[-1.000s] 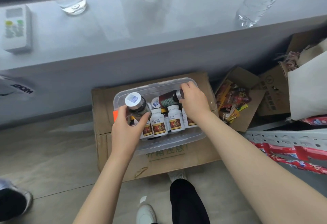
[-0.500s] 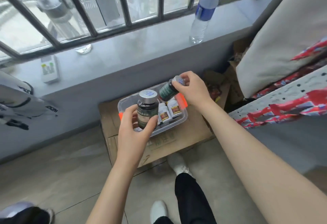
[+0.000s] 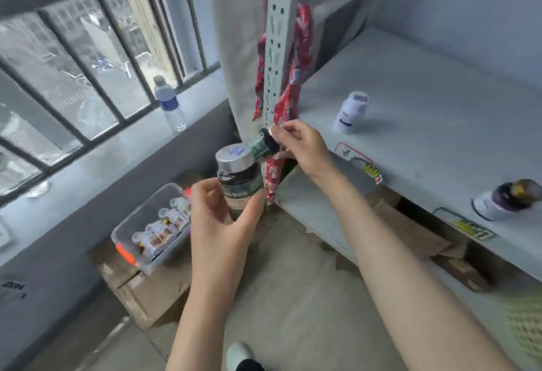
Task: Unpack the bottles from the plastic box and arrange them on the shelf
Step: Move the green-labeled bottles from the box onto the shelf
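Daylight is admitted through a window [image 3: 88, 48] crossed by dark bars. Below it, a grey sill [image 3: 123, 159] is set above a grey wall [image 3: 67, 241], and a water bottle [image 3: 170, 106] is stood on the sill. The floor [image 3: 293, 297] is laid with grey tiles. A perforated metal upright [image 3: 277, 33] is seen further right.

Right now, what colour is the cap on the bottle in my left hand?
The cap is silver with pale blue on top; head view.

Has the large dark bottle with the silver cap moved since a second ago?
Yes: the left hand lifted the dark bottle out of the clear plastic box, up and right toward the grey shelf.
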